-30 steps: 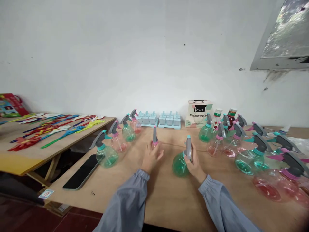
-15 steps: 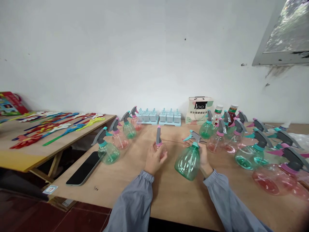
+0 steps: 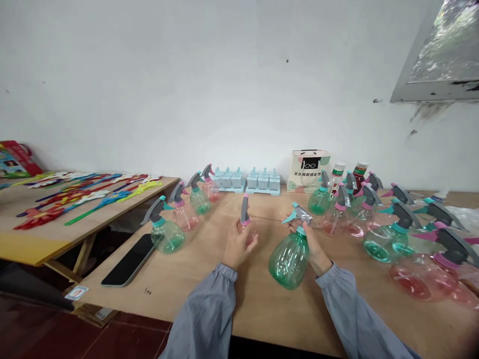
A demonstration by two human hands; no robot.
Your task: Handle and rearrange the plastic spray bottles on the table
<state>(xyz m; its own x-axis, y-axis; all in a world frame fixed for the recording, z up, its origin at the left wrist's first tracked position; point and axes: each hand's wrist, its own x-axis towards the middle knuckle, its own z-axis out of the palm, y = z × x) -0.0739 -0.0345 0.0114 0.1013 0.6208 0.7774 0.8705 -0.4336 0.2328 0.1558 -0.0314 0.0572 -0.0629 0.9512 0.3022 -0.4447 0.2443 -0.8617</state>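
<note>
My left hand (image 3: 238, 245) is wrapped round a pink spray bottle (image 3: 249, 232) with a grey and pink trigger head, which stands upright on the wooden table. On the right, my right hand (image 3: 313, 249) grips a green spray bottle (image 3: 289, 260) near its neck, below a grey and turquoise trigger head. This bottle is tilted, its bulging base towards me and to the left. The fingers behind its neck are partly hidden.
Several spray bottles (image 3: 386, 241) crowd the right side; others (image 3: 166, 235) line the left beside a black phone (image 3: 129, 261). Light-blue ice-pop moulds (image 3: 263, 183), a paper bag (image 3: 307, 172) and two labelled bottles stand by the wall. Colourful flower-shaped crafts (image 3: 90, 194) cover another table.
The green bottle in my right hand has tipped further, its base swinging down and slightly left. My left hand keeps its hold on the pink bottle, almost unmoved.
</note>
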